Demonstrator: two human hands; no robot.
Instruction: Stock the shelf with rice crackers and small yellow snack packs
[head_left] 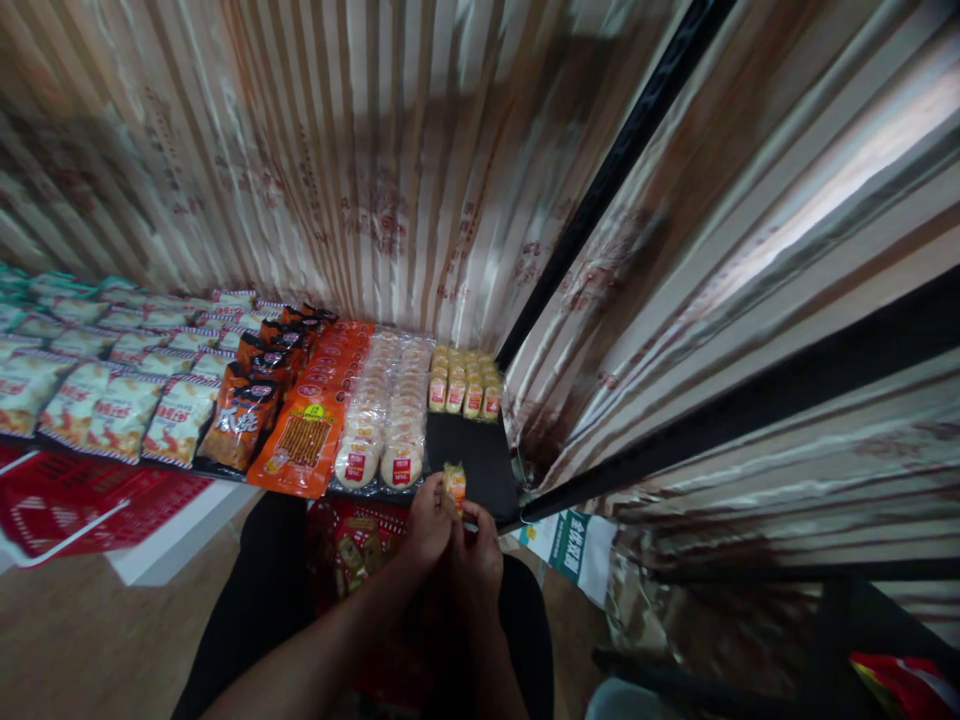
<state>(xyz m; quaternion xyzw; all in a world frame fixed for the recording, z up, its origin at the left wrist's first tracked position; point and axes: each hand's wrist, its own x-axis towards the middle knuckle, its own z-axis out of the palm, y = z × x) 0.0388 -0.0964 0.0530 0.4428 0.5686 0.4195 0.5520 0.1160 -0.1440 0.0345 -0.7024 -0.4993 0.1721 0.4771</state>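
Observation:
A small yellow wrapped snack packet (454,484) is held upright just over the front edge of the black shelf (471,448). My left hand (429,522) pinches it from the left side. From the lower right, my right hand (481,552) has its fingers closed at the packet's bottom corner. Behind my hands, matching yellow packets (463,382) stand in short rows at the back of the shelf. Left of these are two rows of clear-wrapped round cakes (403,460). Below my forearms is a red basket (390,515) with more wrapped packets inside, partly hidden by my arms.
Orange snack bags (300,440), dark orange bags (238,420) and pale bags (180,420) fill the shelf leftward. A black post (570,250) rises at the shelf's right corner, before a pleated sheet wall (390,150). Another red basket (82,510) sits low at left.

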